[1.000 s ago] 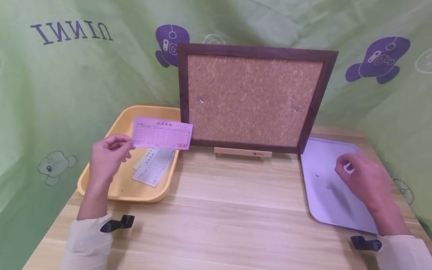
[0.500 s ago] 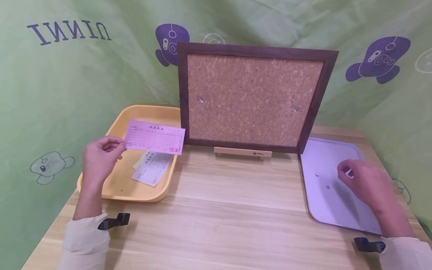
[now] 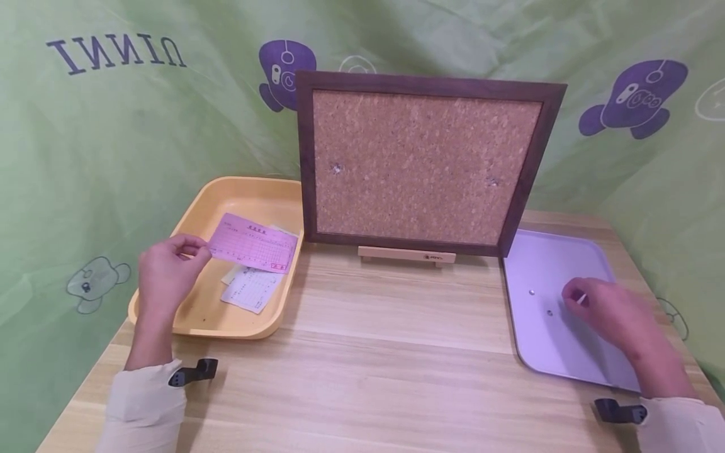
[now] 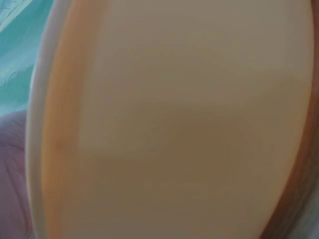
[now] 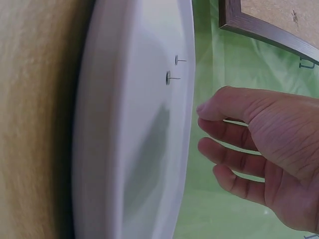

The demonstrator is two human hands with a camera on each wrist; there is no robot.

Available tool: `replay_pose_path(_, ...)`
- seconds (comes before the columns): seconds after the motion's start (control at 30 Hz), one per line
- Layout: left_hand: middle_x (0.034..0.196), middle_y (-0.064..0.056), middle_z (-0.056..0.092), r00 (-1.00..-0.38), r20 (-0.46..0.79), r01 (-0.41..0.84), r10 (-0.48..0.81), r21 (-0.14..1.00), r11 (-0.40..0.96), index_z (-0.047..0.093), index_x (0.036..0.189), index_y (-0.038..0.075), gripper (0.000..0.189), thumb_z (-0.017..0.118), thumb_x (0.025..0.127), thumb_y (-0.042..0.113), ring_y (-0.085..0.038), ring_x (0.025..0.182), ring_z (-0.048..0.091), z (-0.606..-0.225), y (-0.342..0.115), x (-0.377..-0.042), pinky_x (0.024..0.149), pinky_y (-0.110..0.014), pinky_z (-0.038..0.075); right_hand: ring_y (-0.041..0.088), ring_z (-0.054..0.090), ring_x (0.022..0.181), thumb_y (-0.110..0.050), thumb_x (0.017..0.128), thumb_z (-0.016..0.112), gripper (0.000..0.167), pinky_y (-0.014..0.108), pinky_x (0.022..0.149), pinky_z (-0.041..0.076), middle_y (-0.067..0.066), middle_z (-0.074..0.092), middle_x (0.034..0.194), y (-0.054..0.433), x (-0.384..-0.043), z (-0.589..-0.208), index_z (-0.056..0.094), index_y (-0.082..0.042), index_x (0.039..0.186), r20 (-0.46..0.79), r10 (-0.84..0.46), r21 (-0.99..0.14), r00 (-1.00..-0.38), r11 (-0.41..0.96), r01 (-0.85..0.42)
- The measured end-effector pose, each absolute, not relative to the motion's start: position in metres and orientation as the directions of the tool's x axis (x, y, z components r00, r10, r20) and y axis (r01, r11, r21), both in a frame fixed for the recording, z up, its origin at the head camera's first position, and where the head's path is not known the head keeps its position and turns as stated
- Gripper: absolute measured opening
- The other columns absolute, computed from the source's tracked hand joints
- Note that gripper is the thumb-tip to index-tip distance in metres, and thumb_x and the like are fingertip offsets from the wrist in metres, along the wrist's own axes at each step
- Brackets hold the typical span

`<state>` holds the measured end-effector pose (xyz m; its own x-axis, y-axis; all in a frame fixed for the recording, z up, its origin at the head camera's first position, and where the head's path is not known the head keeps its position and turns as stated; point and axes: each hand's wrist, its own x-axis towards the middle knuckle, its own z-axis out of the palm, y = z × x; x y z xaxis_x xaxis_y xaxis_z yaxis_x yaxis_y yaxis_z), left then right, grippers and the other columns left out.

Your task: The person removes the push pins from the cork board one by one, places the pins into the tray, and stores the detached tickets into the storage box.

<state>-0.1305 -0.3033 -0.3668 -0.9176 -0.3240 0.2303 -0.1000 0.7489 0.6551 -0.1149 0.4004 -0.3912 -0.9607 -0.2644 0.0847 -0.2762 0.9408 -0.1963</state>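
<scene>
My left hand [image 3: 170, 270] pinches the left corner of a pink receipt slip [image 3: 255, 244] in the head view. The slip tilts down to the right over the yellow tray [image 3: 195, 314] and partly covers white printed slips [image 3: 249, 296] lying there. In the left wrist view the tray's side [image 4: 189, 124] fills most of the picture; the slip is out of sight. My right hand [image 5: 269, 149] hovers over the lilac tray [image 5: 149, 164], thumb near the index fingertip and fingers loosely bent, with nothing visible between them. Two thumbtacks [image 5: 172, 78] stand points-up in that tray.
A framed cork board [image 3: 425, 170] leans on a small wooden stand [image 3: 406, 254] at the back middle, between the trays. Two small rough spots mark its cork. Behind the wooden table [image 3: 391, 365] hangs a green printed curtain [image 3: 141, 126].
My left hand has moved left, and the pink slip has come down over the yellow tray, tilting more. My right hand has sunk slightly over the lilac tray.
</scene>
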Motion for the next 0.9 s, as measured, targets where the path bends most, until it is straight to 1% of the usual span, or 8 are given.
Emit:
replay_pose_path(0.2, 0.099, -0.018, 0.069, -0.938, 0.169, -0.139, -0.303, 0.619, 0.773, 0.072, 0.109, 0.0, 0.028, 0.065, 0.097, 0.024, -0.029, 0.078, 0.057, -0.37, -0.303, -0.131, 0.053, -0.026, 0.045, 0.033, 0.069, 0.075, -0.004, 0.087, 0.074, 0.009, 0.051, 0.065, 0.055, 0.009, 0.071, 0.082, 0.402, -0.116, -0.394, 0.073, -0.001, 0.095, 0.081, -0.27, -0.202, -0.959, 0.938, -0.281)
replay_pose_path(0.3, 0.096, -0.018, 0.07, -0.949, 0.164, -0.125, -0.27, 0.59, 0.797, 0.072, 0.108, 0.0, 0.027, 0.065, 0.096, 0.023, -0.029, 0.075, 0.057, -0.373, -0.305, -0.133, 0.054, -0.029, 0.044, 0.032, 0.068, 0.075, -0.004, 0.087, 0.074, 0.007, 0.049, 0.065, 0.055, 0.008, 0.071, 0.081, 0.403, -0.116, -0.396, 0.072, -0.002, 0.094, 0.079, -0.279, -0.202, -0.957, 0.936, -0.29)
replay_pose_path(0.5, 0.089, -0.015, 0.072, -0.967, 0.159, -0.086, -0.201, 0.539, 0.838, 0.074, 0.104, 0.0, 0.023, 0.067, 0.095, 0.02, -0.028, 0.075, 0.059, -0.38, -0.309, -0.136, 0.06, -0.035, 0.043, 0.031, 0.069, 0.075, -0.002, 0.086, 0.074, 0.006, 0.048, 0.065, 0.055, 0.006, 0.071, 0.081, 0.401, -0.115, -0.399, 0.072, -0.005, 0.09, 0.098, -0.303, -0.182, -0.948, 0.931, -0.316)
replay_pose_path(0.73, 0.088, -0.016, 0.072, -0.981, 0.107, -0.085, -0.161, 0.508, 0.857, 0.074, 0.101, -0.001, 0.021, 0.069, 0.094, 0.019, -0.029, 0.076, 0.059, -0.383, -0.309, -0.138, 0.063, -0.037, 0.042, 0.028, 0.068, 0.075, -0.002, 0.086, 0.074, 0.008, 0.047, 0.067, 0.055, 0.003, 0.071, 0.081, 0.399, -0.114, -0.403, 0.071, -0.009, 0.086, 0.072, -0.316, -0.192, -0.946, 0.926, -0.324)
replay_pose_path(0.83, 0.088, -0.016, 0.071, -0.983, 0.099, -0.085, -0.153, 0.497, 0.864, 0.074, 0.1, -0.001, 0.02, 0.069, 0.094, 0.018, -0.031, 0.077, 0.059, -0.383, -0.309, -0.139, 0.065, -0.038, 0.042, 0.026, 0.067, 0.075, -0.003, 0.086, 0.074, 0.008, 0.046, 0.066, 0.054, 0.002, 0.07, 0.081, 0.398, -0.114, -0.405, 0.071, -0.009, 0.086, 0.052, -0.31, -0.191, -0.949, 0.93, -0.314)
replay_pose_path(0.9, 0.088, -0.017, 0.071, -0.985, 0.087, -0.088, -0.15, 0.492, 0.866, 0.074, 0.1, -0.002, 0.02, 0.068, 0.094, 0.017, -0.031, 0.078, 0.059, -0.384, -0.31, -0.139, 0.065, -0.038, 0.042, 0.027, 0.067, 0.076, -0.003, 0.087, 0.074, 0.007, 0.047, 0.068, 0.054, 0.003, 0.07, 0.081, 0.398, -0.114, -0.405, 0.071, -0.009, 0.088, 0.041, -0.305, -0.197, -0.951, 0.931, -0.307)
